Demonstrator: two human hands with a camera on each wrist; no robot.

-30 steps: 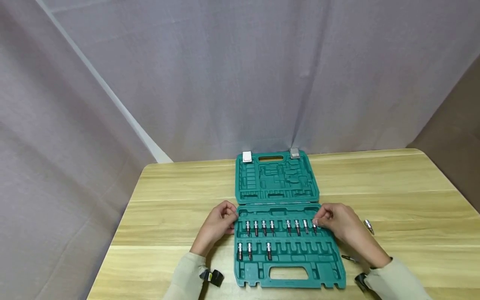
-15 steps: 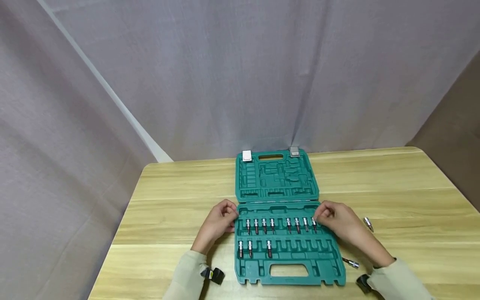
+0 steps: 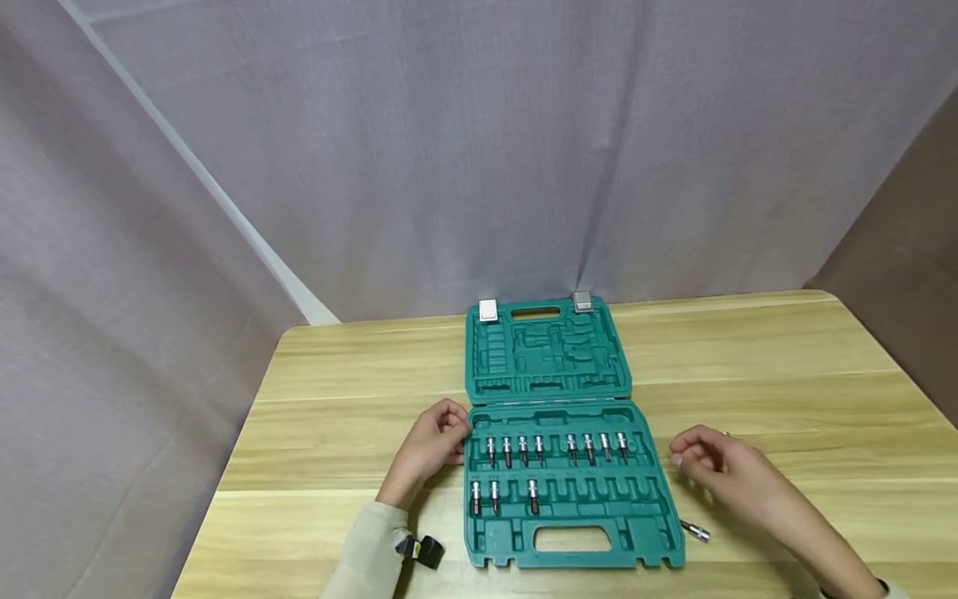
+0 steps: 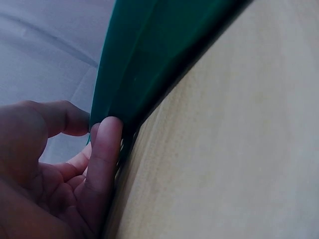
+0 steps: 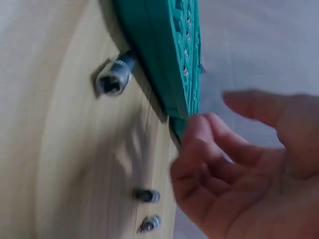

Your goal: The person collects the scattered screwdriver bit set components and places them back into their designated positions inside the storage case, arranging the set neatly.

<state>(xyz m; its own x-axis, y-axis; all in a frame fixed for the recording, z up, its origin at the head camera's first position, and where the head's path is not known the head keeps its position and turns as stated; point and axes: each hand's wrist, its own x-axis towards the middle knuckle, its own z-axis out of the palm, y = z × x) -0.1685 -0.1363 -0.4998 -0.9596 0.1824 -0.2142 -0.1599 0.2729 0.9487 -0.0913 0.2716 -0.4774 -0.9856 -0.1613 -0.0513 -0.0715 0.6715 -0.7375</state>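
Observation:
A green tool case lies open, its base (image 3: 509, 532) nearest me and its lid (image 3: 621, 374) folded back. Bit sockets (image 3: 533, 497) stand in two rows of slots in the base, with gaps between some. My left hand (image 3: 430, 441) holds the base's left edge; thumb and fingers pinch the green wall (image 4: 144, 64) in the left wrist view. To the right of the base, my right hand (image 3: 729, 470) hovers with thumb and fingers apart, holding nothing. One loose bit socket (image 5: 114, 77) lies against the case's right side, seen from its square-hole end.
Two more bit sockets, one dark (image 5: 146, 194) and one beside it (image 5: 150, 223), lie on the wooden table (image 3: 359, 374) below the right hand; in the head view that hand hides them. A grey curtain (image 3: 449, 166) hangs behind the table.
My right hand has left the bit socket at the right end of the top row and moved right, off the case. The left hand keeps its hold on the edge.

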